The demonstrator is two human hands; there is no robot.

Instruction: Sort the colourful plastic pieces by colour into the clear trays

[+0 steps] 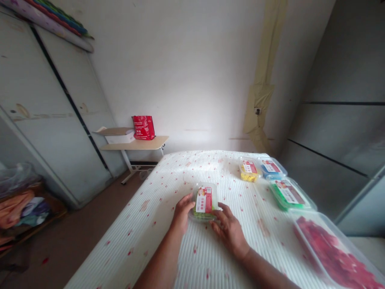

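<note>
Green-filled clear tub (201, 216) sits on the ribbed cover (162, 184), between your hands. Your left hand (181, 214) curls fingers at its left edge, right hand (231, 232) at its right; can't tell if either grips. Uneven squeeze could pop the lid (204, 199), spilling contents.

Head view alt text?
Left hand and right hand touch a labelled clear box with green contents on a spotted white cover. At right: yellow-filled box, blue-filled box, green-filled box, red-filled box. Beyond left: red bag on table.
</note>
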